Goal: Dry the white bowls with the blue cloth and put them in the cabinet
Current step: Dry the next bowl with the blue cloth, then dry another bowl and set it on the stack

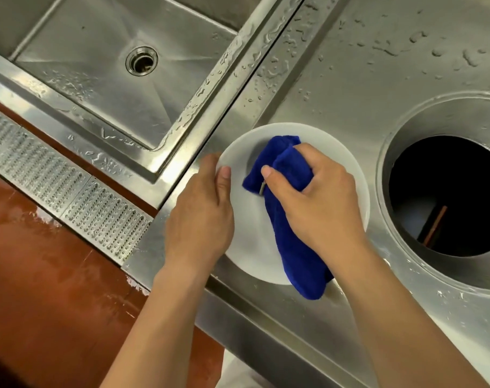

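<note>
A shallow white bowl [252, 236] rests on the wet steel counter near its front edge. My left hand [201, 217] grips the bowl's left rim, with the thumb lying over the edge. My right hand [316, 197] holds a bunched blue cloth [291, 247] and presses it into the bowl's middle. The cloth's loose end trails over the bowl's near rim onto the counter. No cabinet is in view.
A steel sink [103, 79] with a round drain [141, 60] lies to the upper left. A large round opening [445, 197] in the steel counter [378, 65] sits right of the bowl. Water drops dot the counter. Below left are a perforated floor grate [58, 180] and red floor.
</note>
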The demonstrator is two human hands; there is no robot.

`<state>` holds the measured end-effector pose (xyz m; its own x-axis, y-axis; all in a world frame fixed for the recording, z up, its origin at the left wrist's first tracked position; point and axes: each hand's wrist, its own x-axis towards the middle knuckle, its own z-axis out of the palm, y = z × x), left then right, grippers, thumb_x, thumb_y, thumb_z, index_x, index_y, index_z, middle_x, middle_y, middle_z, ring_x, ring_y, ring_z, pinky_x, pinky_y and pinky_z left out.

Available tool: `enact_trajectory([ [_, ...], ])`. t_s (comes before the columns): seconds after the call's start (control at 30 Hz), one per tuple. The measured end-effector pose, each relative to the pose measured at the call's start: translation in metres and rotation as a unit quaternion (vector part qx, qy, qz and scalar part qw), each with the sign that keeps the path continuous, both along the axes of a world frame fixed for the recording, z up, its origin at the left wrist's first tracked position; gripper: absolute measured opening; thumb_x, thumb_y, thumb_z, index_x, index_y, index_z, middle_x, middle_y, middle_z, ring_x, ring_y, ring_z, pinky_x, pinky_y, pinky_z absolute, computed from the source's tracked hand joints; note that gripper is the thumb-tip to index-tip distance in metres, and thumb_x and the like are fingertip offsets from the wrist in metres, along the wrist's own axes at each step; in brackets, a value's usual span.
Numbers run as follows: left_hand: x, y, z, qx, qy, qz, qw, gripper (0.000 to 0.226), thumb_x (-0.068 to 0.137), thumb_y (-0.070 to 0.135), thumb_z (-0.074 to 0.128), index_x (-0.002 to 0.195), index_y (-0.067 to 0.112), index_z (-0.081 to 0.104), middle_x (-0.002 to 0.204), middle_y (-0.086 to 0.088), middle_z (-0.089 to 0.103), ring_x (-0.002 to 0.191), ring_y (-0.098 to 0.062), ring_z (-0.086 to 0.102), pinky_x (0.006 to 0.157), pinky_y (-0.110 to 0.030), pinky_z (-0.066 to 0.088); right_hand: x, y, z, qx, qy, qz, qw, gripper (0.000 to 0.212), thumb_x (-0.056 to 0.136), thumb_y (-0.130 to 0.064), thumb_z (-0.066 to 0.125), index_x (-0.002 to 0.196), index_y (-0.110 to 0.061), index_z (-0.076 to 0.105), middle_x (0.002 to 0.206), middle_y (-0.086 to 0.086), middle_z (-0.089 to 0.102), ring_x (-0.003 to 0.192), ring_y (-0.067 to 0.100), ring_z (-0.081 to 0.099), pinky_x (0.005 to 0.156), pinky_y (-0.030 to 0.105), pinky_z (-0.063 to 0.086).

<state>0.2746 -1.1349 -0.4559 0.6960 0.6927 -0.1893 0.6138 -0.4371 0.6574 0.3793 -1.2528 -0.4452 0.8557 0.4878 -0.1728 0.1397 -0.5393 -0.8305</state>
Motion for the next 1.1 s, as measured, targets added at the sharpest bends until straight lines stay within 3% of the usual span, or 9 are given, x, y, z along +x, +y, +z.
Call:
enact_trajectory([
  [0.1,0.001,0.000,0.002,-0.019,0.011,-0.003,1.000,0.034,0.113,0.050,0.028,0.131,0.032,0.050,0.108,-0.002,0.067,0.093,-0.023,0.068,0.079,-0.054,0.059,0.001,-0.002,0.005,0.027,0.015,-0.013,0.999,0.020,0.091,-0.046,0.071,0.079,-0.041,0.056,0.069,-0.020,0.064,0.069,0.002,0.062,0.063,0.014,0.041],
  [0.2,0.000,-0.004,0.016,0.046,0.014,0.032,0.998,0.047,0.110,0.057,0.030,0.145,0.035,0.052,0.125,-0.007,0.055,0.119,-0.027,0.052,0.099,-0.048,0.049,0.004,-0.011,0.020,0.100,0.047,-0.043,0.993,0.018,0.091,-0.044,0.072,0.077,-0.038,0.062,0.072,-0.020,0.068,0.069,0.001,0.066,0.058,0.010,0.045],
  [0.27,0.004,-0.010,0.035,0.064,-0.069,0.054,0.994,0.049,0.108,0.058,0.031,0.146,0.037,0.054,0.129,-0.001,0.050,0.124,-0.018,0.046,0.101,-0.033,0.040,0.005,-0.021,0.034,0.150,0.076,-0.062,0.984,0.016,0.090,-0.042,0.073,0.081,-0.032,0.065,0.071,-0.015,0.070,0.064,0.002,0.066,0.054,0.012,0.048],
  [0.37,0.024,-0.027,0.075,-0.013,-0.208,0.020,0.978,0.046,0.108,0.054,0.032,0.141,0.038,0.058,0.132,0.006,0.057,0.126,-0.002,0.054,0.102,-0.017,0.042,0.008,-0.039,0.067,0.211,0.080,-0.083,0.971,0.019,0.090,-0.041,0.074,0.084,-0.025,0.065,0.072,-0.003,0.070,0.062,0.011,0.066,0.053,0.019,0.053],
  [0.5,0.060,-0.057,0.128,-0.070,-0.277,-0.042,0.957,0.047,0.107,0.054,0.030,0.139,0.037,0.060,0.135,0.008,0.062,0.130,-0.010,0.059,0.109,-0.034,0.049,0.019,-0.071,0.120,0.274,0.058,-0.117,0.953,0.026,0.086,-0.046,0.074,0.087,-0.022,0.066,0.076,0.003,0.071,0.070,0.024,0.068,0.060,0.033,0.057],
  [0.63,0.104,-0.110,0.174,-0.099,-0.316,-0.133,0.934,0.046,0.106,0.053,0.030,0.134,0.036,0.062,0.132,0.007,0.065,0.128,-0.017,0.061,0.109,-0.045,0.050,0.042,-0.132,0.174,0.317,0.009,-0.159,0.935,0.026,0.083,-0.048,0.074,0.082,-0.024,0.065,0.069,-0.003,0.069,0.062,0.014,0.065,0.057,0.027,0.055],
  [0.77,0.149,-0.188,0.197,-0.141,-0.324,-0.222,0.909,0.048,0.105,0.051,0.033,0.136,0.030,0.063,0.134,0.004,0.068,0.127,-0.023,0.064,0.104,-0.051,0.053,0.060,-0.205,0.203,0.341,-0.057,-0.190,0.919,0.018,0.089,-0.033,0.073,0.075,-0.033,0.063,0.063,-0.014,0.063,0.055,0.000,0.057,0.052,0.013,0.047],
  [0.9,0.184,-0.273,0.198,-0.178,-0.308,-0.295,0.887,0.037,0.106,0.047,0.038,0.131,0.035,0.063,0.126,0.017,0.071,0.119,-0.010,0.067,0.095,-0.020,0.052,0.072,-0.286,0.207,0.329,-0.087,-0.228,0.912,0.020,0.091,-0.028,0.070,0.079,-0.043,0.064,0.067,-0.018,0.066,0.059,-0.002,0.060,0.054,0.012,0.049],
  [1.1,0.229,-0.382,0.152,-0.197,-0.225,-0.350,0.888,0.030,0.110,0.048,0.038,0.125,0.043,0.064,0.117,0.024,0.072,0.106,0.004,0.068,0.081,-0.003,0.047,0.089,-0.407,0.164,0.271,-0.104,-0.369,0.883,0.020,0.096,-0.021,0.070,0.081,-0.031,0.064,0.069,-0.014,0.067,0.063,-0.001,0.063,0.056,0.007,0.045],
])
